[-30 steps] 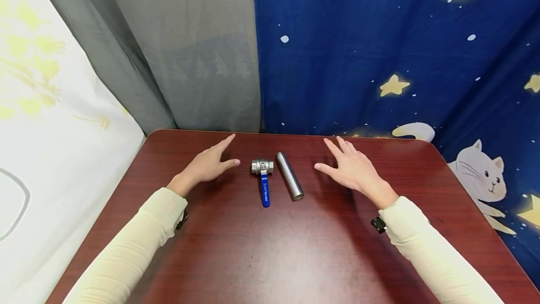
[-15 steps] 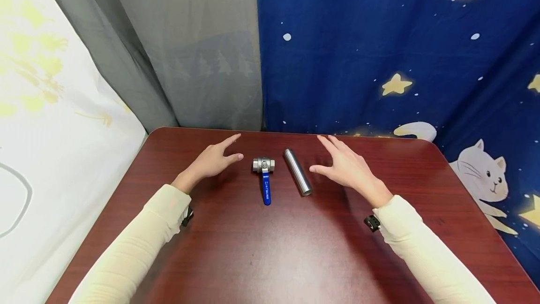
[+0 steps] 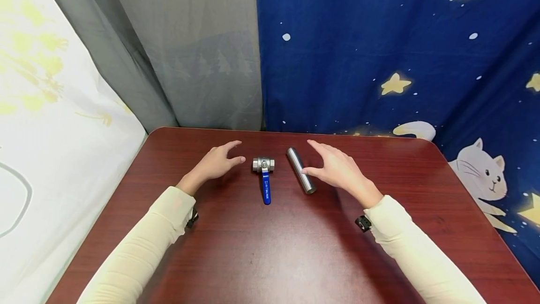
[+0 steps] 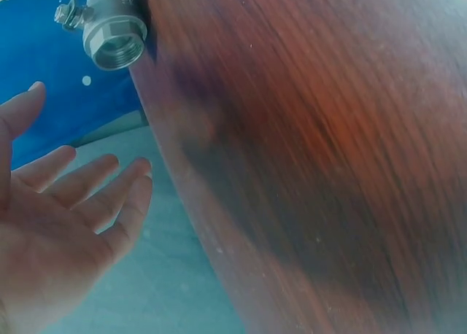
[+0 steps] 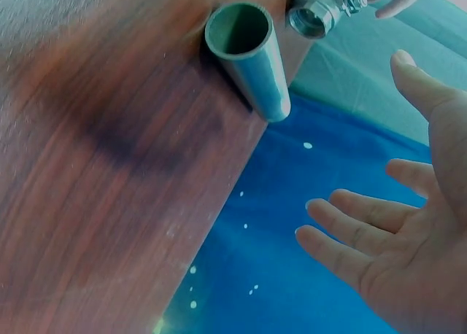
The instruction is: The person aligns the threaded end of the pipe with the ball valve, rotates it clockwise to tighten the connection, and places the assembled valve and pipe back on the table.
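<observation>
A silver ball valve (image 3: 263, 165) with a blue lever handle (image 3: 266, 189) lies mid-table, lever pointing toward the person. To its right, slanted, lies a short steel pipe (image 3: 297, 164), whose hollow end shows in the right wrist view. My left hand (image 3: 213, 161), fingers extended and thumb apart, is left of the valve. From the left wrist view, the valve's threaded opening (image 4: 119, 51) appears beyond the thumb. My right hand (image 3: 338, 167) is spread beside the pipe, its thumb tip overlapping the pipe in the head view. Both hands are holding nothing.
The reddish-brown tabletop (image 3: 270, 247) has rounded far corners. Behind it hang a grey curtain (image 3: 202, 60) and a blue curtain (image 3: 337, 60) with stars and a cat. White patterned cloth (image 3: 63, 154) drapes along the left side.
The pipe has rolled right, away from the valve. My right hand has moved left to the pipe, and my left hand has come slightly closer to the valve.
</observation>
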The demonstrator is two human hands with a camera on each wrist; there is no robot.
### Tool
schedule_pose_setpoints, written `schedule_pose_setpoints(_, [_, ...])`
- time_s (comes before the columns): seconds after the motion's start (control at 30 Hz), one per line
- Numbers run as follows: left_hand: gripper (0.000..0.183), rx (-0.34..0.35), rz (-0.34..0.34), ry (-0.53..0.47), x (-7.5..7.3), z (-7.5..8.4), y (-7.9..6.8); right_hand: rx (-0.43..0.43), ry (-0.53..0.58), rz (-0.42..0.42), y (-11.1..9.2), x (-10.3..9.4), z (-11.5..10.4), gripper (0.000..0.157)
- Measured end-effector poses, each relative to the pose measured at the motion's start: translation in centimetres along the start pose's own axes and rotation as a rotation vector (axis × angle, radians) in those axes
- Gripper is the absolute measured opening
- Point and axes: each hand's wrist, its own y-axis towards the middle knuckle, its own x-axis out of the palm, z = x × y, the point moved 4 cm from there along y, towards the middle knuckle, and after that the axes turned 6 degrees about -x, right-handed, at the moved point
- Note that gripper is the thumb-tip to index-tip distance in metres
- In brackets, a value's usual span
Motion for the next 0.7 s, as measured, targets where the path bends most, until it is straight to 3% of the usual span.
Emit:
schedule_pose_setpoints(0.2, [0.058,0.025,0.003,0.006,0.7,0.1,0.2,0.017,0.011,-0.014,0.0,0.8,-0.5,0.082])
schedule_pose_setpoints(0.7, [0.062,-0.006,-0.036,0.034,2.0,0.8,0.6,0.023,-0.003,-0.048,-0.2,2.3,-1.1,0.079])
